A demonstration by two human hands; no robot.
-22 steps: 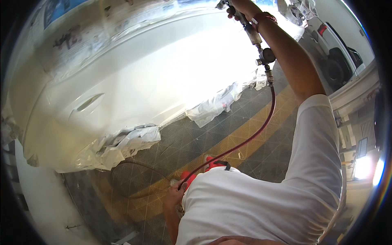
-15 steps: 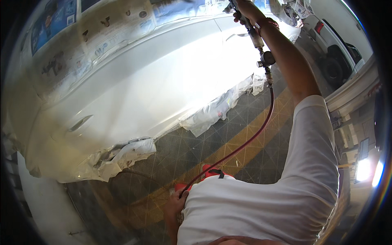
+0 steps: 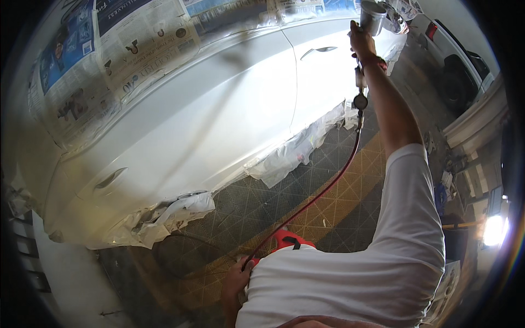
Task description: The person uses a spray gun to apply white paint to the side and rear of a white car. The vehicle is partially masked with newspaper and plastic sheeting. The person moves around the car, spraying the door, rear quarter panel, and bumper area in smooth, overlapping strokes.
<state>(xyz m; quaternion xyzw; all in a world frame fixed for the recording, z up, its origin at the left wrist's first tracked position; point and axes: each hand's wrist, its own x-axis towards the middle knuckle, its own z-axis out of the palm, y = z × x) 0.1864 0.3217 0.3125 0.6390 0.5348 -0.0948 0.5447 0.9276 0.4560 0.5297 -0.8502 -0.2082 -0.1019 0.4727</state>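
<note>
Across the sweep from nine to one o'clock stretches the white car body [image 3: 219, 126]. We judge our spraying well along, since the doors look pale all over; duller, yellowish areas near nine o'clock may be thinner coat or only light, and we cannot tell how many coats are on. Newspaper masking [image 3: 158, 35] at eleven o'clock and crumpled sheeting [image 3: 279, 161] along the lower edge remain attached, so unmasking is left. Our dark red hose [image 3: 322, 188] bows from half past six up toward one o'clock, where we have the spray gun [image 3: 359, 76]. Its long axis runs nearly upright, grey cup [image 3: 373, 21] uppermost, hose end toward six; we cannot make out the nozzle's aim. Our right hand [image 3: 362, 44] has its fingers wrapped round the gun; our left hand [image 3: 236, 276], between six and seven, curls closed about the hose. Smallest is the round gauge [image 3: 360, 101] below the grip.
</note>
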